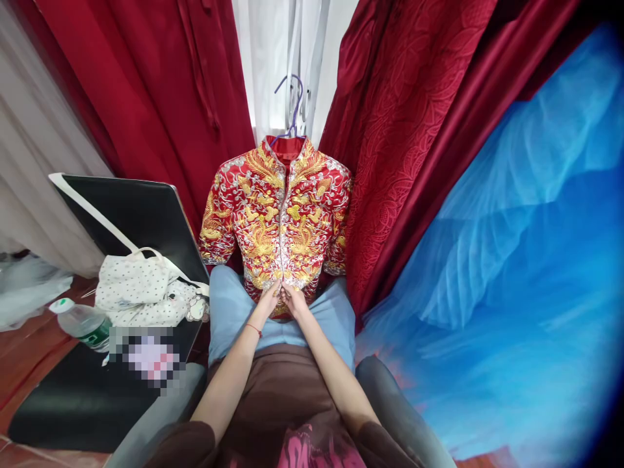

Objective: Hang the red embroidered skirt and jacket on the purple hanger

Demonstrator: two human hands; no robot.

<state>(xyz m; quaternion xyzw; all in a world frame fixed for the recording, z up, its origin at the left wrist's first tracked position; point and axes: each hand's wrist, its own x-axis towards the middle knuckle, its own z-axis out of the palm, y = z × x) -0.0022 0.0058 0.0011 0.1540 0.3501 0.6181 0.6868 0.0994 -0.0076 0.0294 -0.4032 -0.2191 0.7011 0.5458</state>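
Note:
A red jacket (307,221) with gold and silver embroidery and a stand collar hangs upright in front of me on a purple hanger (296,104). Its lower part rests between my knees. My left hand (268,300), with a thin red string at the wrist, is closed on the front edge of the jacket near the hem. Right beside it, my right hand (293,300) pinches the other front edge. The fingertips of both hands nearly meet at the front opening. Whatever small fastening may lie between the fingers is too small to make out.
To the left stands a black chair (131,201) carrying a dotted white cloth bag (131,286), a plastic bottle (82,322) and a blurred-out item (151,357). Red garments (160,84) hang behind. Blue tulle (511,292) fills the right side.

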